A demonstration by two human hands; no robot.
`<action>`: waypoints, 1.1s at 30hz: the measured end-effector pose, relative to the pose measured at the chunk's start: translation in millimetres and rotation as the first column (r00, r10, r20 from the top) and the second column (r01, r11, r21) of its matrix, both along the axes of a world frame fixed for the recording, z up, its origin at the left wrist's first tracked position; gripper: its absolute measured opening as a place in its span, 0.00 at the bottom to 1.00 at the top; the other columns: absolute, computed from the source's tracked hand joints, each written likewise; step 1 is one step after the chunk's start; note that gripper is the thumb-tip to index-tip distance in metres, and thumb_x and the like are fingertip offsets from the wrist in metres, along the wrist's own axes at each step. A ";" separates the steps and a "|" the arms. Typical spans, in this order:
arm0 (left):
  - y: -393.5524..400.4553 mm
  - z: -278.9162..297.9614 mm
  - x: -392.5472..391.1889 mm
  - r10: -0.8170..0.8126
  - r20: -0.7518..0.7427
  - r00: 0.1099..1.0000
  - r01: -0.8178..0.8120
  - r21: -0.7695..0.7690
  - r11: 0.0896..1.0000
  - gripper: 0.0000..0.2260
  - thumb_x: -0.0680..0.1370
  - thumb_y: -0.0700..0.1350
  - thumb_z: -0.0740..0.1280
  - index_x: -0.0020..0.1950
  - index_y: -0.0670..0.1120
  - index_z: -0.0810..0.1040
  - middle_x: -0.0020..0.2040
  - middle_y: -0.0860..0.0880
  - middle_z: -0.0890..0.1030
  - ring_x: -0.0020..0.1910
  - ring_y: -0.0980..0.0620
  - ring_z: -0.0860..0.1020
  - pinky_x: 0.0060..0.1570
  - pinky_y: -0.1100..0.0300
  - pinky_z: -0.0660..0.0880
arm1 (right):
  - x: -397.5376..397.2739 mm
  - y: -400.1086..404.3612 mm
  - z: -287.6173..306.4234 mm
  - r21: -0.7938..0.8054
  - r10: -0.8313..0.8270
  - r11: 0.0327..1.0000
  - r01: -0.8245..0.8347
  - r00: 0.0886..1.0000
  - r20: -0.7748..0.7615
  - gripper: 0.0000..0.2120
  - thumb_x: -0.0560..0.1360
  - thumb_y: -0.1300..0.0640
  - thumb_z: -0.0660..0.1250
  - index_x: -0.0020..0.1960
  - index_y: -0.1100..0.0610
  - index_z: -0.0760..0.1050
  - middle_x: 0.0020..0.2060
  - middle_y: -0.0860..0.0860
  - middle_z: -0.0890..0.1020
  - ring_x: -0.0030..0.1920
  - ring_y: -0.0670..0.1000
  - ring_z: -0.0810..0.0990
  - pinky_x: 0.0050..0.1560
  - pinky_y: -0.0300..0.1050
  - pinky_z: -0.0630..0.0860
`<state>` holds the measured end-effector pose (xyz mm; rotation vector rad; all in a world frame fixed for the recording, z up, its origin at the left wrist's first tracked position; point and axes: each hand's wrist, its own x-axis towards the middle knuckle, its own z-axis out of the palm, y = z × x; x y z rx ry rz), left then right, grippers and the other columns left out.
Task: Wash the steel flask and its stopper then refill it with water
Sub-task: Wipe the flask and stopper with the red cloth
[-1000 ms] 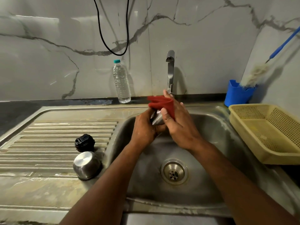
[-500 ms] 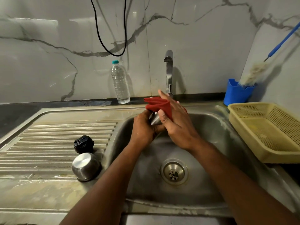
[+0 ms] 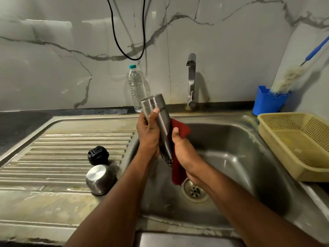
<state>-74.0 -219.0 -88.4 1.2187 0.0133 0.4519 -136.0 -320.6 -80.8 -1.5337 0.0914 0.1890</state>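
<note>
Two forearms reach in over the sink's front rim [image 3: 178, 227]. On the ribbed drainboard [image 3: 62, 157], nearest, a steel cup [image 3: 100, 179] sits upside down, with the black stopper [image 3: 98, 155] just behind it. Over the basin the left hand [image 3: 148, 136] grips the steel flask [image 3: 160, 125], which is tilted with its neck pointing down toward the drain [image 3: 195, 190]. The right hand [image 3: 185, 150] holds a red cloth [image 3: 179, 132] against the flask's far side, partly hidden behind it. Right of the basin lies a yellow basket [image 3: 299, 145]. Farther back stand a plastic water bottle [image 3: 136, 88], the tap [image 3: 191, 81], and a blue holder [image 3: 268, 101] with a brush [image 3: 288, 79].
</note>
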 end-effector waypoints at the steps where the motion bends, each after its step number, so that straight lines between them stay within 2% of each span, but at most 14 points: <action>1: 0.2 -0.2 0.4 -0.001 -0.024 1.000 0.001 0.003 1.000 0.15 0.75 0.55 0.75 0.56 0.49 0.79 0.48 0.45 0.85 0.48 0.45 0.83 0.55 0.43 0.81 | 0.0 0.4 -1.5 0.015 -0.014 1.000 0.015 0.999 -0.052 0.25 0.85 0.38 0.52 0.59 0.54 0.81 0.53 0.55 0.86 0.55 0.55 0.85 0.63 0.55 0.80; 4: -6.3 -4.9 -3.3 -0.073 -0.046 0.996 0.080 0.173 0.982 0.29 0.68 0.61 0.77 0.62 0.48 0.74 0.55 0.44 0.84 0.52 0.48 0.84 0.56 0.47 0.83 | -0.4 -5.6 2.3 0.161 -0.039 0.985 0.059 0.991 -0.127 0.23 0.85 0.38 0.53 0.55 0.52 0.80 0.47 0.53 0.86 0.50 0.53 0.85 0.54 0.50 0.81; 6: -12.9 -10.0 -7.0 -0.109 -0.045 0.993 0.118 0.367 0.923 0.34 0.66 0.64 0.76 0.64 0.48 0.71 0.56 0.46 0.83 0.53 0.50 0.85 0.56 0.50 0.83 | -1.9 -10.4 10.8 0.265 -0.082 0.960 0.094 0.995 -0.054 0.21 0.85 0.40 0.53 0.55 0.50 0.80 0.51 0.54 0.87 0.50 0.52 0.85 0.55 0.49 0.81; 7: -15.6 -12.2 -8.3 -0.129 -0.050 0.990 0.138 0.403 0.905 0.34 0.66 0.65 0.76 0.64 0.48 0.71 0.56 0.46 0.83 0.52 0.50 0.85 0.57 0.49 0.83 | -3.1 -12.6 16.7 0.308 -0.113 0.945 0.107 0.994 0.001 0.20 0.85 0.41 0.54 0.56 0.51 0.81 0.52 0.54 0.87 0.51 0.51 0.86 0.57 0.49 0.81; 10: -21.0 -14.4 -10.7 -0.223 -0.029 0.974 0.218 0.376 0.901 0.34 0.68 0.63 0.75 0.66 0.45 0.71 0.57 0.42 0.83 0.54 0.46 0.85 0.57 0.46 0.83 | -0.5 -19.1 28.0 0.343 -0.216 0.928 0.143 0.958 0.187 0.20 0.84 0.39 0.54 0.59 0.49 0.79 0.53 0.53 0.87 0.54 0.51 0.86 0.63 0.52 0.80; 12: -24.0 -15.7 -12.2 -0.245 -0.005 0.969 0.230 0.363 0.903 0.33 0.70 0.62 0.74 0.67 0.44 0.72 0.58 0.41 0.83 0.55 0.43 0.84 0.56 0.49 0.83 | 2.3 -21.5 28.8 0.281 -0.245 0.946 0.163 0.926 0.287 0.26 0.81 0.34 0.55 0.66 0.50 0.77 0.56 0.54 0.85 0.58 0.52 0.85 0.66 0.55 0.78; 14: -25.7 -15.8 -11.9 -0.238 0.000 0.971 0.227 0.307 0.924 0.30 0.72 0.61 0.74 0.67 0.43 0.75 0.57 0.40 0.84 0.56 0.42 0.84 0.56 0.51 0.83 | 2.1 -19.0 26.7 0.218 -0.196 0.967 0.132 0.931 0.309 0.32 0.78 0.31 0.56 0.71 0.51 0.74 0.60 0.54 0.84 0.61 0.52 0.83 0.68 0.57 0.77; 17: -23.2 -9.7 -7.5 -0.184 0.025 0.983 0.180 0.105 0.978 0.19 0.79 0.53 0.72 0.64 0.41 0.78 0.54 0.41 0.85 0.51 0.43 0.85 0.51 0.51 0.82 | 0.8 -13.8 19.1 0.203 -0.133 0.974 0.098 0.977 0.167 0.29 0.82 0.34 0.54 0.69 0.53 0.77 0.57 0.55 0.85 0.58 0.55 0.85 0.65 0.58 0.79; 20: -15.1 -0.8 -3.8 -0.019 -0.015 1.000 0.019 -0.019 1.000 0.07 0.82 0.47 0.69 0.55 0.44 0.79 0.41 0.49 0.85 0.39 0.51 0.83 0.41 0.55 0.82 | -1.0 -8.6 6.5 0.107 -0.098 0.988 0.112 0.987 -0.128 0.29 0.84 0.36 0.51 0.62 0.57 0.80 0.52 0.59 0.86 0.51 0.59 0.86 0.56 0.56 0.83; 22: -9.9 -1.6 -2.8 0.016 -0.071 0.997 -0.021 -0.059 0.998 0.09 0.82 0.49 0.69 0.56 0.44 0.79 0.40 0.49 0.84 0.38 0.51 0.82 0.37 0.57 0.81 | -3.8 -7.9 3.3 0.091 -0.080 0.990 0.107 0.962 -0.262 0.29 0.85 0.37 0.51 0.58 0.58 0.80 0.50 0.60 0.86 0.49 0.59 0.86 0.52 0.53 0.83; 24: -8.4 -4.9 -2.3 -0.003 -0.119 0.993 -0.007 -0.081 0.997 0.19 0.79 0.56 0.71 0.61 0.43 0.77 0.45 0.46 0.83 0.41 0.49 0.83 0.39 0.56 0.82 | -4.3 -9.0 5.7 0.141 -0.085 0.981 0.131 0.952 -0.293 0.29 0.85 0.39 0.51 0.56 0.59 0.81 0.49 0.60 0.86 0.45 0.59 0.85 0.48 0.51 0.83; 27: -14.4 -9.0 -3.1 -0.107 -0.150 0.983 0.112 0.027 0.993 0.37 0.69 0.66 0.75 0.66 0.42 0.73 0.53 0.42 0.83 0.48 0.44 0.84 0.49 0.50 0.84 | -2.5 -10.4 13.1 0.244 -0.107 0.957 0.154 0.975 -0.195 0.27 0.85 0.39 0.52 0.57 0.57 0.81 0.50 0.60 0.86 0.44 0.56 0.86 0.43 0.49 0.82; 30: -20.6 -12.3 -6.6 -0.230 -0.125 0.965 0.247 0.139 0.959 0.37 0.70 0.66 0.78 0.68 0.43 0.74 0.59 0.37 0.84 0.57 0.38 0.85 0.58 0.41 0.82 | -1.5 -13.7 20.5 0.306 -0.183 0.937 0.169 0.983 0.020 0.25 0.85 0.38 0.53 0.61 0.53 0.81 0.50 0.54 0.88 0.46 0.50 0.87 0.47 0.44 0.82; 33: -20.5 -14.7 -5.9 -0.302 -0.089 0.949 0.314 0.177 0.933 0.30 0.77 0.62 0.74 0.67 0.39 0.76 0.60 0.32 0.82 0.61 0.30 0.81 0.65 0.33 0.76 | 3.1 -15.9 19.6 0.255 -0.266 0.944 0.209 0.940 0.214 0.28 0.82 0.33 0.54 0.68 0.51 0.76 0.56 0.52 0.86 0.56 0.50 0.86 0.64 0.54 0.79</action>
